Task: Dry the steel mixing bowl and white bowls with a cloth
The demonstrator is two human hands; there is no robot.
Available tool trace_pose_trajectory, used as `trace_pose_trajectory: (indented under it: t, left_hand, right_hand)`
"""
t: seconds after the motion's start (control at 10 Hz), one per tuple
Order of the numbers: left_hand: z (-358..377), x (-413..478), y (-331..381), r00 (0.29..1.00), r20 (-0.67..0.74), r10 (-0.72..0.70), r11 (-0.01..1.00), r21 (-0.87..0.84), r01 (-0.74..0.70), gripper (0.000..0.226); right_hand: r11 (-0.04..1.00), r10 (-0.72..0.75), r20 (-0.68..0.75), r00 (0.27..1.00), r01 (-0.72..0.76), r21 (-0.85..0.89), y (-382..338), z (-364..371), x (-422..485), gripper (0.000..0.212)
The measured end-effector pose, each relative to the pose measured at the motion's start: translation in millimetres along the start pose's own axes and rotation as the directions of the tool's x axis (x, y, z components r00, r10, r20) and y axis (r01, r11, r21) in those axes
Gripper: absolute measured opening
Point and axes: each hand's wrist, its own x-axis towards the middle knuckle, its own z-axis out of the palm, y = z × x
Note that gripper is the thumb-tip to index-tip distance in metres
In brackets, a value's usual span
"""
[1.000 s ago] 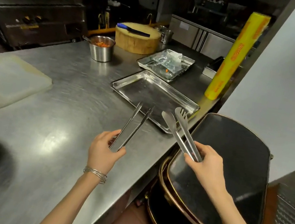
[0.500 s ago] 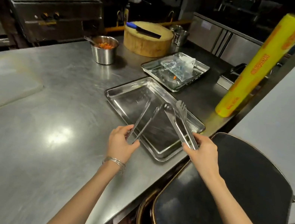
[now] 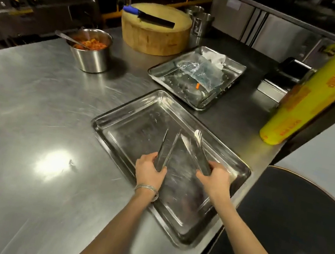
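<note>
Under the fingers: shallow rectangular steel tray (image 3: 142,113); left hand (image 3: 149,172) curled round slim steel tongs (image 3: 167,147), right hand (image 3: 215,180) round fork-tipped steel tongs (image 3: 199,150). Risk: tips clash beyond the fingertips and clatter or skid on release. No steel mixing bowl, white bowls or cloth in view.

Desk (image 3: 32,103): near tray (image 3: 141,120), farther tray (image 3: 242,70) holding plastic bag (image 3: 203,72), pot (image 3: 90,58) of orange food, knife (image 3: 150,17) on wooden block (image 3: 153,38), yellow film roll (image 3: 317,86) right.

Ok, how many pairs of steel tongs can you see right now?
2. One pair of slim steel tongs is in the left hand, one fork-tipped pair in the right hand, both over the near steel tray. No others show.
</note>
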Motion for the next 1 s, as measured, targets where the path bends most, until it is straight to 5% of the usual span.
trace_pose_trajectory:
  t: [0.2, 0.6, 0.8, 1.0]
  left_hand:
    - [26, 27, -22, 0.997, 0.03, -0.072, 0.997, 0.008, 0.072, 0.027]
    - [40, 14, -16, 0.981, 0.028, -0.191, 0.971, 0.151, 0.184, 0.047]
    - [22, 18, -7, 0.973, 0.188, -0.137, 0.959, 0.272, 0.083, 0.06]
    - [-39, 17, 19, 0.956, 0.292, 0.034, 0.909, 0.389, -0.151, 0.049]
  right_hand:
    - [0.996, 0.005, -0.017, 1.0, -0.006, -0.084, 15, 18, 25, 0.051]
    - [0.994, 0.025, -0.005, 1.0, -0.026, -0.107, 32, 42, 33, 0.058]
    - [0.974, -0.005, 0.083, 0.997, 0.023, -0.227, 22, 22, 26, 0.073]
    - [0.914, -0.215, 0.109, 0.97, 0.24, -0.327, -13, -42, 0, 0.063]
